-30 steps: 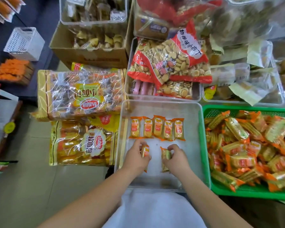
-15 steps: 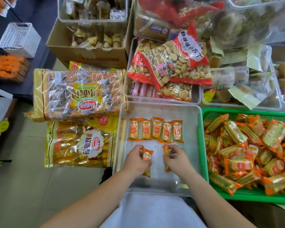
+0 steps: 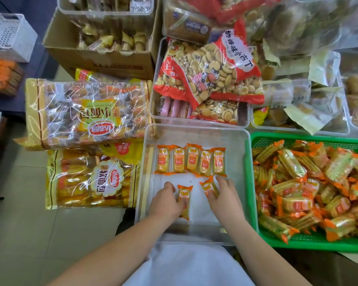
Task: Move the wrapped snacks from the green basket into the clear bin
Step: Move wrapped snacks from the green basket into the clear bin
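The clear bin sits in front of me with a row of several orange-wrapped snacks laid side by side across its middle. Inside the bin, my left hand holds one wrapped snack lying lengthwise, fingers curled along its left side. My right hand pinches another wrapped snack, tilted, just below the row's right end. The green basket stands right of the bin, heaped with several orange and gold wrapped snacks.
Two large bread bags lie left of the bin. Behind it a clear tub holds a red biscuit bag. A cardboard box and more clear tubs of pastries stand further back. A white basket is far left.
Both hands have moved apart and forward inside the bin, each with its snack. The left snack now lies flat on the bin floor, and the right one sits closer to the row.
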